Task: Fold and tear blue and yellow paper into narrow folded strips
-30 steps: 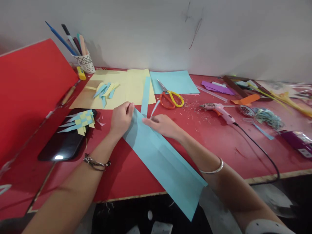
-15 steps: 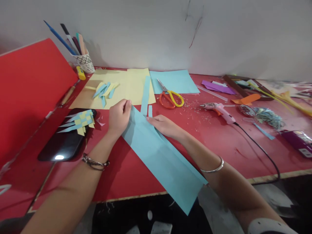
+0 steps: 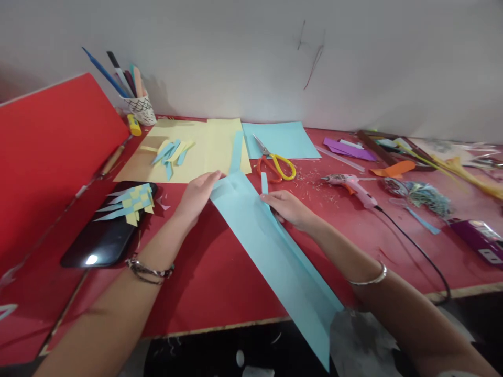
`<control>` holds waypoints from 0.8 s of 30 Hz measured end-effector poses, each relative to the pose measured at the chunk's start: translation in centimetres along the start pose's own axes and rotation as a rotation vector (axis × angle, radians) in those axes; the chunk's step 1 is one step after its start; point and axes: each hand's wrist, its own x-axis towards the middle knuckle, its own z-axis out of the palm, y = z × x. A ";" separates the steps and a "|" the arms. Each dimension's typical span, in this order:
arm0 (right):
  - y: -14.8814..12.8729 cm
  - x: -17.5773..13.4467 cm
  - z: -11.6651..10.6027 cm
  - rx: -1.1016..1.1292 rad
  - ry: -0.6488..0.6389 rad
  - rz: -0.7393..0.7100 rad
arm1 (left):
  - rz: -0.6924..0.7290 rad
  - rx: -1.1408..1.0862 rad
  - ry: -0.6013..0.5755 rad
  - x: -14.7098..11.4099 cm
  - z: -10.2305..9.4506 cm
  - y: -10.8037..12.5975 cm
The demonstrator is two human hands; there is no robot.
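Note:
A long piece of light blue paper [image 3: 271, 256] slants from the middle of the table over its front edge, with a fold along its right side. At the upper left end, my left hand [image 3: 199, 195] is closed on the paper's edge. My right hand [image 3: 290, 208] pinches the folded right side between thumb and fingers. A short light blue strip [image 3: 264, 183] sticks up from my right fingertips; whether it is joined to the sheet is hidden. Scissors [image 3: 275, 159] with red and yellow handles lie just beyond, blades partly over blue paper. A longer blue strip [image 3: 236, 149] lies behind the sheet.
Yellow paper [image 3: 192, 170] bears cut strips at the back. On the left, a woven paper piece [image 3: 135, 201] rests on a black phone [image 3: 94, 246]. A pink glue gun [image 3: 353, 189] with a black cord lies right. A pen cup [image 3: 142, 109] stands at the back left.
My right hand has moved right, with the short strip at its fingertips. My left hand has shifted slightly right and its fingers have straightened. The sheet's upper end looks flatter and wider.

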 end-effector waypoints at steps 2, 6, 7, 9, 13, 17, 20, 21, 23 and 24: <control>0.3 0.0 -0.4 -0.008 0.019 0.000 | -0.099 0.012 -0.091 -0.1 -0.1 0.1; 1.1 0.1 -0.7 -0.049 -0.002 -0.037 | -0.151 0.138 -0.104 -0.7 -0.1 0.6; 1.3 0.1 -0.7 -0.055 -0.008 -0.052 | -0.141 0.151 -0.095 -0.8 0.0 0.7; 1.5 0.0 -0.8 -0.056 -0.017 -0.070 | -0.108 0.161 -0.099 -0.9 0.0 0.8; 1.7 -0.2 -0.9 -0.030 -0.023 -0.071 | -0.019 0.159 -0.101 -0.7 0.2 0.6; 1.8 -0.3 -1.0 -0.006 0.007 -0.067 | 0.059 0.146 -0.056 -0.6 0.4 0.6; 1.9 -0.2 -1.2 0.024 0.053 -0.056 | 0.091 0.130 -0.015 -0.7 0.4 0.9; 1.9 -0.2 -1.3 0.031 0.065 -0.054 | 0.095 0.132 -0.011 -0.7 0.4 1.0; 1.8 -0.3 -1.3 0.024 0.066 -0.085 | 0.091 0.144 -0.012 -0.9 0.4 1.1; 1.7 -0.4 -1.3 0.000 0.056 -0.119 | 0.086 0.151 -0.013 -1.0 0.5 1.1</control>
